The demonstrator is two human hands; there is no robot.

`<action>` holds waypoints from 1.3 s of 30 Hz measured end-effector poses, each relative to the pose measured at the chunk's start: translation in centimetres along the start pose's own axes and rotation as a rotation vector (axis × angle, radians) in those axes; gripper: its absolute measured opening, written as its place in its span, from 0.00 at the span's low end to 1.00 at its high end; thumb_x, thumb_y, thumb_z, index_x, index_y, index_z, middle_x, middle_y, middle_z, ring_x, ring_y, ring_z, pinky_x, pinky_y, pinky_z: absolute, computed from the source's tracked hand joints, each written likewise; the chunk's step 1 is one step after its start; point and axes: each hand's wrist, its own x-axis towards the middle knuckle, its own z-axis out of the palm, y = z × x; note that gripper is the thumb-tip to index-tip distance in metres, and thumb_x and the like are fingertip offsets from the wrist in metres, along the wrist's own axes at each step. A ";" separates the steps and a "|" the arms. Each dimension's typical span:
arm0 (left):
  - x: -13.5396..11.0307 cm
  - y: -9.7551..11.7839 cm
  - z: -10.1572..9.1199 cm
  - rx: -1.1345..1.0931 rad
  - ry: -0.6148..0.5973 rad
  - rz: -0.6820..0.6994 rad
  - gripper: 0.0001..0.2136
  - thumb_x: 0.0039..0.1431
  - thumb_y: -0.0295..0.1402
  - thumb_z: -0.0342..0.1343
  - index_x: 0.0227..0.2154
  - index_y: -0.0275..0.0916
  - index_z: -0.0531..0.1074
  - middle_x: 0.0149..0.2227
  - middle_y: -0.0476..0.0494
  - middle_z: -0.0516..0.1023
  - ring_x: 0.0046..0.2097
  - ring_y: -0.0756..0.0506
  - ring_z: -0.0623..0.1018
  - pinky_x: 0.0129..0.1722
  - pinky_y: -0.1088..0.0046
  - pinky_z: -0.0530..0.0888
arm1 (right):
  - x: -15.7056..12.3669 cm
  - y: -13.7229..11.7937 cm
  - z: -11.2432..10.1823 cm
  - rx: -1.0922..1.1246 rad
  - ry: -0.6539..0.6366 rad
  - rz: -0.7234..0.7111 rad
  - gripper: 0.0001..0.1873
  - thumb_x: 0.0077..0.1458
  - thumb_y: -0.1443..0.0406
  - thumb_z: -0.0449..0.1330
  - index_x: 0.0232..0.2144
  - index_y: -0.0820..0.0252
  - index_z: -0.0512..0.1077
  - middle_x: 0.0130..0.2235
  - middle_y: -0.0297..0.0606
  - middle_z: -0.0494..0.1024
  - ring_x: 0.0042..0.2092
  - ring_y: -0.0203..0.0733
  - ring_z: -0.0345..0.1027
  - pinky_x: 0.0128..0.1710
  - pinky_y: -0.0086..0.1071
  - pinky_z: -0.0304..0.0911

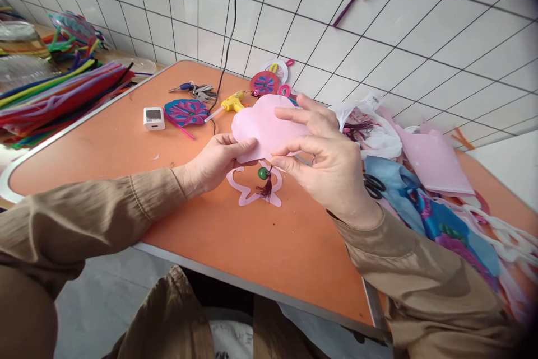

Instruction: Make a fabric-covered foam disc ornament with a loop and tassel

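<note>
My left hand (221, 158) grips a pink scalloped cut-out (264, 124) by its lower left edge, thumb on top. Whether it is paper or felt I cannot tell. My right hand (321, 152) pinches thumb and forefinger at the cut-out's lower edge, its other fingers spread over the pink surface. From that pinch hangs a dark tassel (264, 188) with a green bead (263, 173). Underneath, on the orange table (202, 224), lies a pink star-like outline strip (244, 199).
Behind the cut-out lie a yellow glue gun (233, 102), keys (204, 92), an embroidered piece (187, 112) and a white charger (153, 119). Black scissors (373, 185), blue fabric (390, 174) and a pink sheet (437, 160) crowd the right. A tiled wall (168, 6) rises behind.
</note>
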 end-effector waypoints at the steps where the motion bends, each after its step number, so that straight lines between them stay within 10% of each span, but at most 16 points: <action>1: 0.0 0.0 0.0 0.001 0.001 0.001 0.12 0.49 0.39 0.72 0.25 0.34 0.81 0.27 0.45 0.82 0.33 0.48 0.81 0.44 0.68 0.78 | 0.0 0.0 0.0 -0.008 0.001 0.001 0.08 0.55 0.66 0.68 0.25 0.49 0.77 0.56 0.32 0.77 0.69 0.59 0.57 0.68 0.61 0.55; 39: -0.4 -0.2 0.5 0.027 -0.036 -0.059 0.12 0.49 0.38 0.73 0.28 0.33 0.83 0.31 0.41 0.84 0.36 0.46 0.82 0.46 0.66 0.78 | -0.1 2.5 0.9 0.022 0.018 -0.025 0.06 0.56 0.63 0.68 0.29 0.48 0.74 0.57 0.28 0.76 0.67 0.59 0.60 0.69 0.63 0.54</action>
